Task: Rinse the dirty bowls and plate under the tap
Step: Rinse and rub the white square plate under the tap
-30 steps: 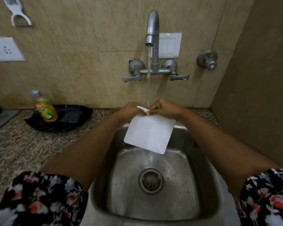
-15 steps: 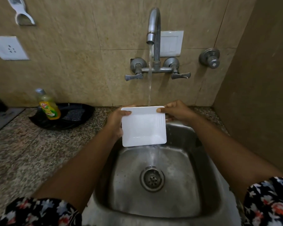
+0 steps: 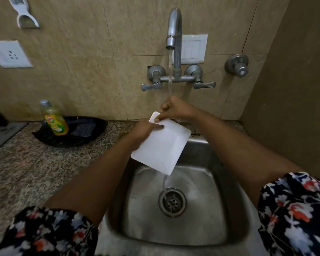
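Note:
A white square plate (image 3: 162,147) is held tilted over the steel sink (image 3: 235,215), its upper corner toward the wall. My left hand (image 3: 146,129) grips its left edge, fingers across the face. My right hand (image 3: 174,109) pinches the top corner, right under the running stream from the tap (image 3: 174,28). Water runs off the plate's lowest corner down to the drain (image 3: 172,202). No bowls are in sight.
A dish soap bottle (image 3: 54,120) stands in a black tray (image 3: 92,137) with a scrub pad on the granite counter (image 3: 26,172) to the left. A side wall closes off the right of the sink. Tap handles and a valve sit on the tiled wall.
The plate has turned from level and square-on to a tilted, corner-up pose and shifted slightly left. My right hand moved from the top right edge to the top corner.

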